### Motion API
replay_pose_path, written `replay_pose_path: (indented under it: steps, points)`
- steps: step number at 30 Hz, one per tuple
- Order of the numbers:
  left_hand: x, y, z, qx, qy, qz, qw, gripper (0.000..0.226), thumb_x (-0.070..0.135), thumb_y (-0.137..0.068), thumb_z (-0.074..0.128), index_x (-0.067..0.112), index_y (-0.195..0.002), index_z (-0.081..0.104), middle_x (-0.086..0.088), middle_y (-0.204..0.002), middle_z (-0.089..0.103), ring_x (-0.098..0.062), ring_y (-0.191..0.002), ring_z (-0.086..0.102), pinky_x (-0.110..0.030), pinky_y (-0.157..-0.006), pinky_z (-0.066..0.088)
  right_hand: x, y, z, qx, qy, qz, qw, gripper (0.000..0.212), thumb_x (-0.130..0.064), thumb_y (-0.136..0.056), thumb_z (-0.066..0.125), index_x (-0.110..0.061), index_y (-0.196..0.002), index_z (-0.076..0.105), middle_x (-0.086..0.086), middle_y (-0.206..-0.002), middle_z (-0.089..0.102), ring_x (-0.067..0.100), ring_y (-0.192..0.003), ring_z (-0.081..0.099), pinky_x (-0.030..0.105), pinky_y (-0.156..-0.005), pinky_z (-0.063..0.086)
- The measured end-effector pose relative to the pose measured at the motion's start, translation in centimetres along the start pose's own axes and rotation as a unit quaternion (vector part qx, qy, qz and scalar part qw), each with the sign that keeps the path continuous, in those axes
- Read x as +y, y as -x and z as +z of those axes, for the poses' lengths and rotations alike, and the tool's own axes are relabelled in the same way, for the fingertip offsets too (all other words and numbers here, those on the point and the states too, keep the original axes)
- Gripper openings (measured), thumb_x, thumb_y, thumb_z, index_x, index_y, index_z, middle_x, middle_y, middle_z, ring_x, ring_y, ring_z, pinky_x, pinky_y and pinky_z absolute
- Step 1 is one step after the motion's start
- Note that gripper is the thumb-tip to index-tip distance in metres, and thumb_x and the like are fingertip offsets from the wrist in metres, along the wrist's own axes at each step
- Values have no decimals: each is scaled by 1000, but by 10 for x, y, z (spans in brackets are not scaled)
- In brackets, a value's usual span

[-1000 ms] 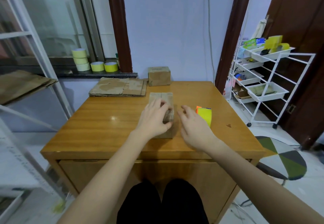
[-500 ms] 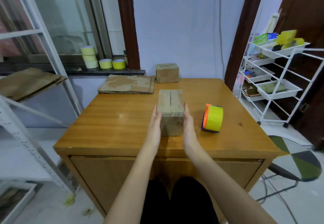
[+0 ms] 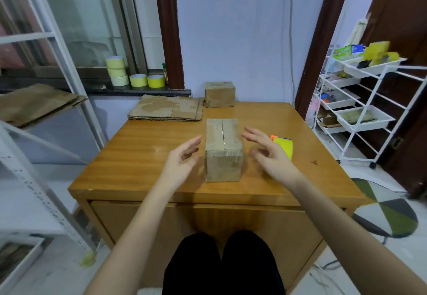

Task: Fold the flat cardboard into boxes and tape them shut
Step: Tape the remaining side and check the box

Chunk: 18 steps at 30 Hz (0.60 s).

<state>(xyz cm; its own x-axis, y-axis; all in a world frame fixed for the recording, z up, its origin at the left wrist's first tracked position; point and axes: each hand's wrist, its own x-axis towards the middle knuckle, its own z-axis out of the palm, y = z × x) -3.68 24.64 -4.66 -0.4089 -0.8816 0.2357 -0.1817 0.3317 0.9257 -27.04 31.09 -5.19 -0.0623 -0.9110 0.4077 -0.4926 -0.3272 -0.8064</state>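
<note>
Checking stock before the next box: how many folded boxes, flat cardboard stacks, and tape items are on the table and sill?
Folded boxes: 2, near box and far box
Flat cardboard stacks on table: 1
Tape dispenser on table: 1
Tape rolls on sill: 5
Total: 9

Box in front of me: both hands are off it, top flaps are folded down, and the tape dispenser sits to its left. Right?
Not quite. In the head view the tape dispenser sits to the right of the box, behind the right hand. The rest holds: that hand and the left hand are off it, flaps folded down.
</note>
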Motion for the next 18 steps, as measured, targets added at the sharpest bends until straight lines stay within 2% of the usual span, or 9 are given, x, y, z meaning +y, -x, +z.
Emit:
replay_pose_path:
  steps: [4,7,9,11,13,15,18]
  points:
    - [5,-7,-1,-67,-76,34,994,50,-4,-87,60,36,-118,54,11,-120,53,-2,-98,57,-6,-84,45,4,-15,-5,-76,141,-86,983,43,-4,-83,70,-26,-119,64,-9,-131,56,12,-129,45,30,-109,36]
    - [5,-10,-1,-67,-100,43,992,44,0,-85,66,35,-112,60,10,-115,54,-2,-95,58,-5,-82,45,6,-22,-4,-58,176,-114,976,35,-7,-78,75,-21,-110,71,-10,-119,62,17,-120,52,36,-105,40]
    - [4,-11,0,-58,-97,41,993,44,1,-82,69,35,-110,61,10,-113,56,-4,-92,60,-11,-85,48,6,-23,-2,-46,171,-120,977,33,-7,-77,76,-21,-107,73,-10,-115,64,17,-115,54,30,-102,40]
    - [3,-12,1,-42,-86,40,995,43,3,-79,73,34,-107,62,12,-109,57,-6,-87,63,-20,-88,52,7,-24,-2,-40,161,-118,979,32,-8,-76,78,-21,-105,73,-11,-113,65,17,-113,55,19,-100,37]
    - [3,-14,3,-24,-90,47,995,42,5,-77,76,34,-105,64,15,-105,58,-5,-82,64,-25,-86,54,5,-25,-2,-39,159,-116,980,28,-13,-77,79,-21,-104,74,-13,-110,65,15,-111,55,11,-97,35]
    - [3,-16,3,-18,-96,49,994,40,8,-76,78,36,-102,65,16,-104,59,-6,-81,65,-27,-85,55,4,-28,-5,-52,168,-112,978,27,-16,-78,78,-21,-104,74,-15,-110,64,13,-109,53,9,-95,33]
    - [3,-20,0,-32,-98,42,994,37,15,-77,77,39,-102,65,10,-109,61,-13,-90,66,-33,-90,54,4,-29,-7,-69,162,-110,978,25,-17,-80,75,-21,-105,74,-16,-111,63,12,-110,52,9,-95,33]
